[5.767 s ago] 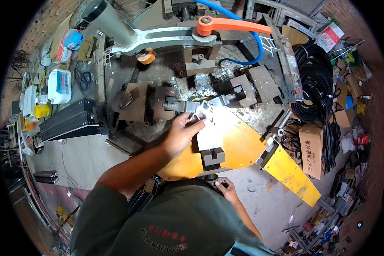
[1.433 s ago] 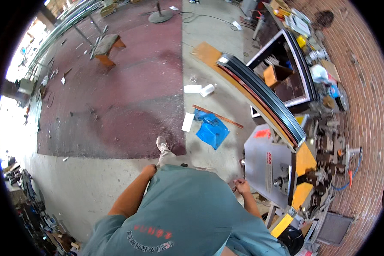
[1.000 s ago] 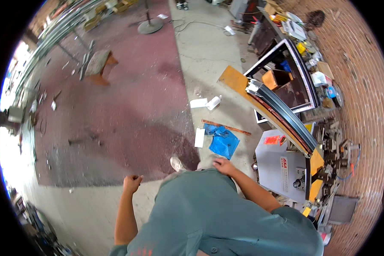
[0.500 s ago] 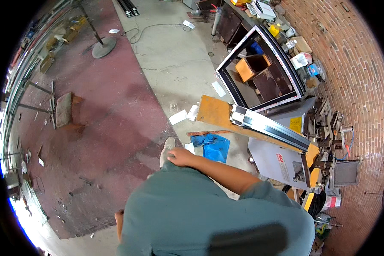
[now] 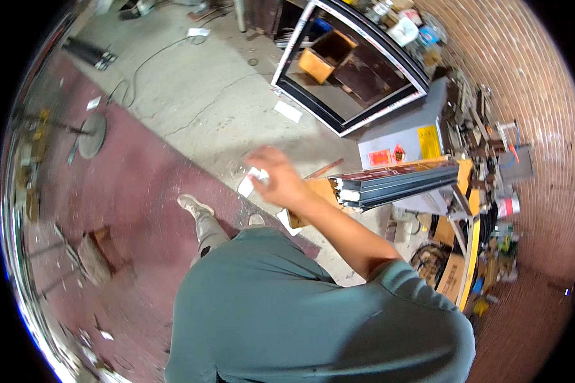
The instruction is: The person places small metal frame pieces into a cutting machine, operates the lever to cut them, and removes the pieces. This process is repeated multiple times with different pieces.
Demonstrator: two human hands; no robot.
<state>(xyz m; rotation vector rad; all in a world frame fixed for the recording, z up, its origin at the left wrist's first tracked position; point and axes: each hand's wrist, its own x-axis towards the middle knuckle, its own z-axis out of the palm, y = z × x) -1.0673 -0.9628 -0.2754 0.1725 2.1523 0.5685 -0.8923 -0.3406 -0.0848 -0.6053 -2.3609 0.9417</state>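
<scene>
My right hand (image 5: 276,177) is stretched out in front of me at chest height, over the concrete floor. Its fingers are closed on a small white piece (image 5: 258,173), which is too blurred to make out further. My right forearm runs back from it to my shoulder at the lower right. My left hand is out of sight below my green shirt (image 5: 300,319). My shoe (image 5: 191,205) stands where the red-painted floor meets the grey floor.
A bundle of dark metal profiles (image 5: 396,184) lies to the right on a cardboard sheet (image 5: 314,191), beside a grey machine cabinet (image 5: 406,137). A black-and-white window frame (image 5: 348,121) lies beyond. A round stand base (image 5: 92,134) sits far left. White scraps (image 5: 287,112) dot the floor.
The view has swung from the workbench to the floor. My right arm has come forward and up with the white piece. My left hand, seen a second ago, has gone out of view.
</scene>
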